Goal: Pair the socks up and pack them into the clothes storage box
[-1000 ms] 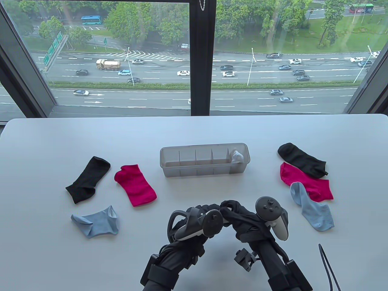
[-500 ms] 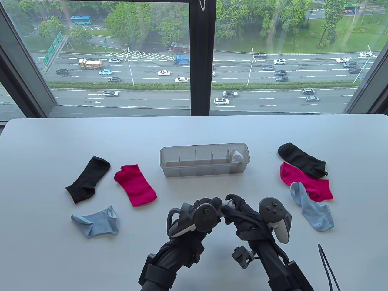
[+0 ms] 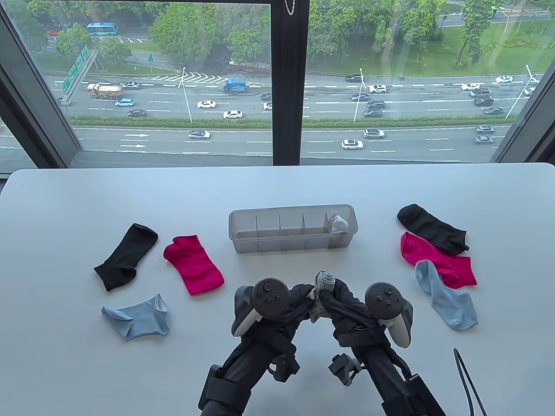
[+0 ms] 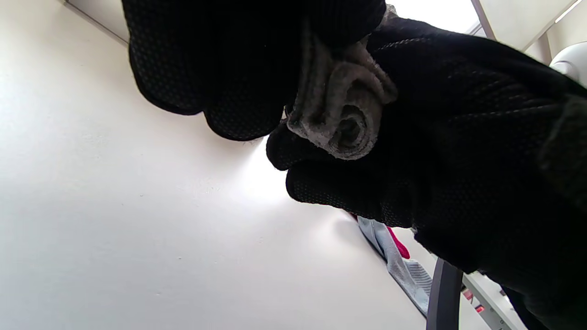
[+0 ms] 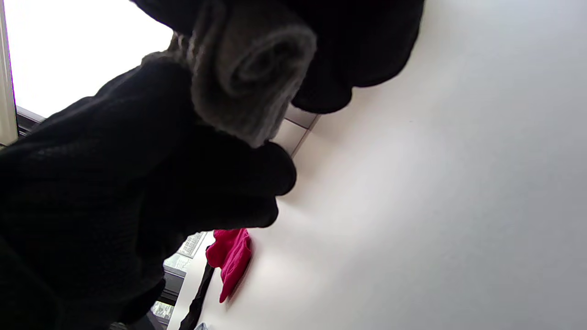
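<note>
Both gloved hands meet above the table's near middle and grip a rolled grey sock bundle (image 3: 323, 288) between them: my left hand (image 3: 303, 299) from the left, my right hand (image 3: 336, 299) from the right. The roll's spiral end shows in the left wrist view (image 4: 341, 121) and the right wrist view (image 5: 252, 73). Beyond the hands stands the clear storage box (image 3: 243, 216) with dividers; a white sock bundle (image 3: 339, 223) fills its rightmost compartment. Loose socks lie on both sides.
On the left lie a black sock (image 3: 125, 256), a magenta sock (image 3: 194, 264) and a light blue sock (image 3: 138, 318). On the right lie a black sock (image 3: 431, 229), a magenta sock (image 3: 438, 260) and a light blue sock (image 3: 446, 301). A dark cable (image 3: 466, 381) crosses the bottom right corner.
The hands turned and drew together; the left tracker swung upright. The grey sock roll, hidden in the gloves a second ago, now sticks up between the fingers.
</note>
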